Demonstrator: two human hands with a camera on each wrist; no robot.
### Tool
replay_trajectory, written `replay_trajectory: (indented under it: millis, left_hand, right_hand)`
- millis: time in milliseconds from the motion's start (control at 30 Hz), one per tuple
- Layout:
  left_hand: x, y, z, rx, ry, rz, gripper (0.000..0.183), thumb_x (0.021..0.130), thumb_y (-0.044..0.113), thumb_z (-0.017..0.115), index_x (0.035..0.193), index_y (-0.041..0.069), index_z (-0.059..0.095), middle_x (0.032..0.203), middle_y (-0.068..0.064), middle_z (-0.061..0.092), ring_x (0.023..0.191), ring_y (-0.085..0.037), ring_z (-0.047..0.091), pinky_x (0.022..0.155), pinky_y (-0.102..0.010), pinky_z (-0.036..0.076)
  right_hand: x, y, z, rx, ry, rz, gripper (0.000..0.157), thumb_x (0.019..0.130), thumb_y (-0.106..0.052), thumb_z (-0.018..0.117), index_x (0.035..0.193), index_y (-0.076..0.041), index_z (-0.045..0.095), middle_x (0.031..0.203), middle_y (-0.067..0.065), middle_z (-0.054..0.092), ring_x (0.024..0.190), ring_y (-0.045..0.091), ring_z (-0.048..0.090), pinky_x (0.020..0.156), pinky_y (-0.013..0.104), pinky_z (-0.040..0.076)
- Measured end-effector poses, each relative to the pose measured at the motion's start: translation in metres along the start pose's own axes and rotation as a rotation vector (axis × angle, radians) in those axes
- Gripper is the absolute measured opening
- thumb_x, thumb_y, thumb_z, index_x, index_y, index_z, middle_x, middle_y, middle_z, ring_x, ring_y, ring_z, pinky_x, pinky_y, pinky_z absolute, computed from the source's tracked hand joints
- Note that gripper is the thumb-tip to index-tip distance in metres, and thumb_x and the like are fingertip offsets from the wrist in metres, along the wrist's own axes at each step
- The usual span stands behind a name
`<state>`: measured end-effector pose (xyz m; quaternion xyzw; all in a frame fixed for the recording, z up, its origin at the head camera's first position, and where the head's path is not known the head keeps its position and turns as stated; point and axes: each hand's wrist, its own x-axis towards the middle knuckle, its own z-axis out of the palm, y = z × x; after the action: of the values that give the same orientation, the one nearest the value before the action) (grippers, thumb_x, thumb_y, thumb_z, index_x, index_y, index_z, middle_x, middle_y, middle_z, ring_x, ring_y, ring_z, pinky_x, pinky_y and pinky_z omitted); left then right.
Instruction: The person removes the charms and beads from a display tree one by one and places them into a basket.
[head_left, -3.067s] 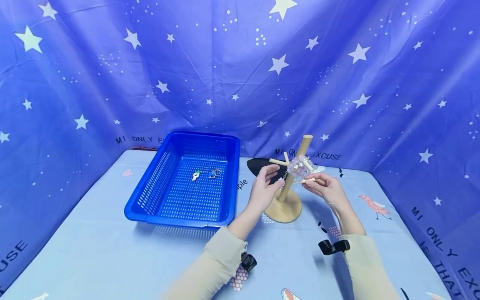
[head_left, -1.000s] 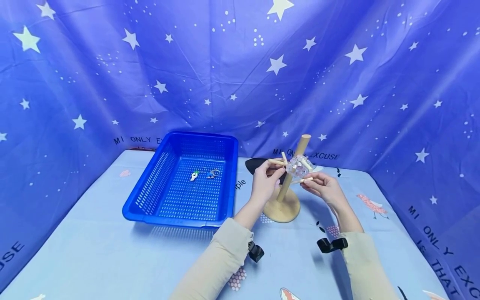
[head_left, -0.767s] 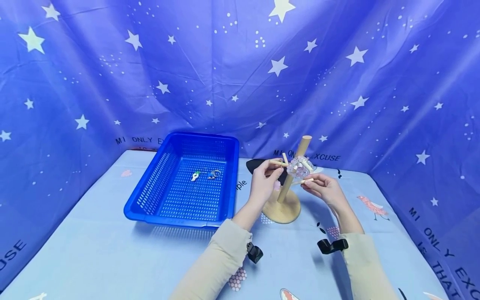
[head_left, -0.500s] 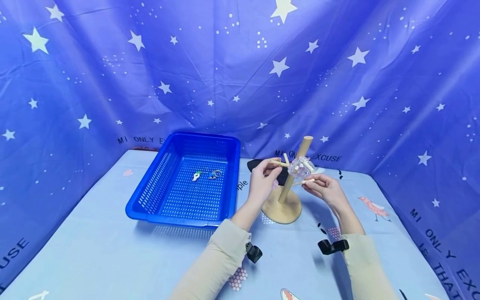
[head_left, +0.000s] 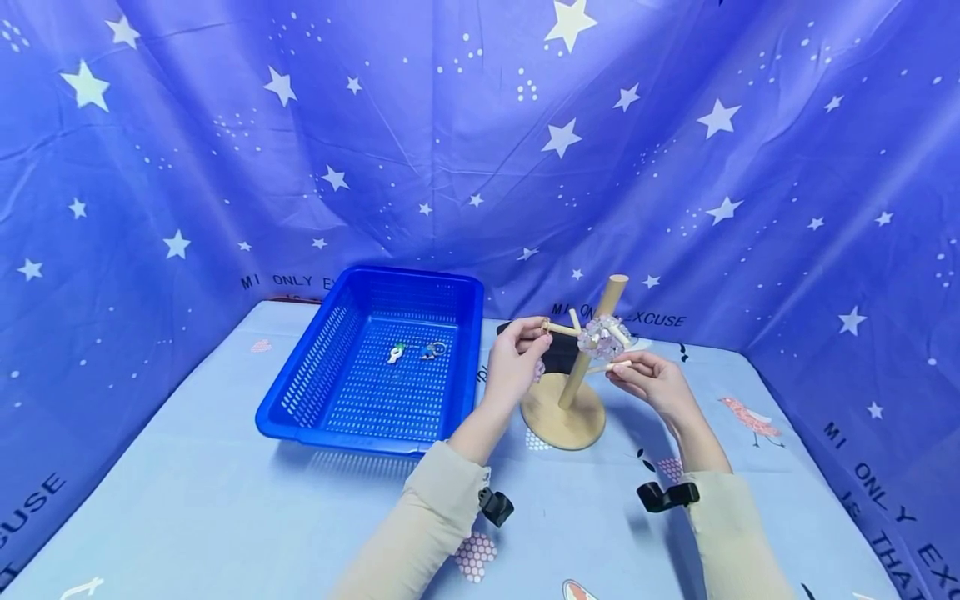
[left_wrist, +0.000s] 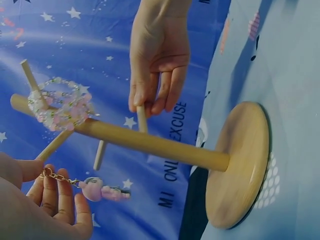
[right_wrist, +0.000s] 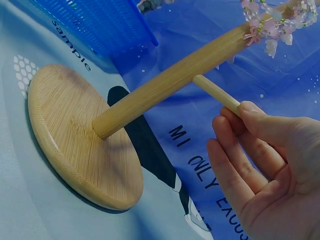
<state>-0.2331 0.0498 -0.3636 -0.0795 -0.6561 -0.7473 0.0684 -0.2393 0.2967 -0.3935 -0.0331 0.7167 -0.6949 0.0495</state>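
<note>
A wooden stand [head_left: 564,410] with a round base, post and several pegs stands upright on the table. Beaded bracelets [head_left: 603,337] in clear and pink hang on its upper pegs. My left hand [head_left: 517,362] pinches the gold ring of a keychain [left_wrist: 92,190] at the tip of an upper-left peg [left_wrist: 54,145]. Its chain and pink figure charm dangle below the fingers. Whether the ring encircles the peg, I cannot tell. On the other side, my right hand [head_left: 656,385] pinches the end of a lower peg [right_wrist: 218,94] between thumb and fingers.
Left of the stand sits a blue perforated basket [head_left: 363,442], with a white-and-green keychain [head_left: 395,353] and another small keychain with a ring [head_left: 432,350] inside. A starry blue curtain [head_left: 450,150] encloses the table's back and sides.
My left hand has come up to the upper-left peg, then drawn left toward its tip with the keychain. The right hand stays on the lower peg.
</note>
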Motion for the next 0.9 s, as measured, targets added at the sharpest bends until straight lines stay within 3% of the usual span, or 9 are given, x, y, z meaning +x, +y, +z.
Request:
replay_trajectory:
  millis: [167,233,533,700,833,900]
  left_hand:
    - [0.000,0.004,-0.009,0.066,0.013,0.045,0.028,0.094,0.004,0.065,0.121,0.001,0.067,0.108,-0.019,0.068,0.077,-0.004,0.059,0.061,-0.021,0.052]
    - [0.000,0.006,-0.013,0.075,0.014,0.058,0.027,0.093,0.004,0.065,0.121,0.000,0.067,0.107,-0.020,0.068,0.077,-0.009,0.061,0.059,-0.021,0.051]
    - [0.003,0.014,-0.030,0.029,0.016,0.057,0.027,0.093,0.003,0.065,0.119,-0.002,0.066,0.098,-0.014,0.065,0.059,-0.010,0.052,0.049,-0.019,0.043]
    - [0.006,0.017,-0.038,0.045,0.033,0.064,0.027,0.094,0.004,0.064,0.121,-0.001,0.066,0.100,-0.015,0.065,0.066,-0.011,0.055,0.051,-0.018,0.043]
    - [0.010,0.020,-0.044,0.093,0.057,0.066,0.027,0.095,0.005,0.064,0.122,0.001,0.066,0.102,-0.014,0.067,0.074,-0.005,0.061,0.057,-0.018,0.047]
    - [0.011,0.021,-0.046,0.086,0.059,0.055,0.027,0.096,0.006,0.064,0.123,0.002,0.066,0.101,-0.011,0.066,0.071,-0.007,0.059,0.056,-0.019,0.046]
  right_hand:
    - [0.000,0.000,0.000,-0.015,0.006,-0.002,0.009,0.096,-0.012,0.065,0.103,-0.017,0.066,0.093,-0.011,0.075,0.091,0.002,0.072,0.088,0.020,0.057]
    - [0.000,0.000,0.000,-0.017,0.006,-0.004,0.009,0.096,-0.012,0.065,0.103,-0.017,0.066,0.092,-0.011,0.075,0.091,0.002,0.072,0.088,0.019,0.057]
    - [0.000,0.002,-0.002,0.001,-0.007,-0.015,0.009,0.095,-0.012,0.066,0.102,-0.018,0.068,0.093,-0.011,0.075,0.091,0.003,0.072,0.087,0.018,0.058]
    - [0.000,0.002,-0.003,-0.006,-0.007,-0.011,0.009,0.095,-0.012,0.066,0.103,-0.017,0.067,0.093,-0.011,0.075,0.092,0.002,0.072,0.087,0.018,0.057]
    - [0.001,0.002,-0.003,-0.008,-0.007,-0.011,0.009,0.096,-0.012,0.066,0.104,-0.016,0.067,0.093,-0.011,0.075,0.091,0.002,0.072,0.087,0.018,0.057]
    - [0.001,0.002,-0.002,-0.003,-0.006,-0.009,0.009,0.095,-0.012,0.066,0.104,-0.015,0.067,0.093,-0.011,0.075,0.091,0.002,0.072,0.086,0.018,0.057]
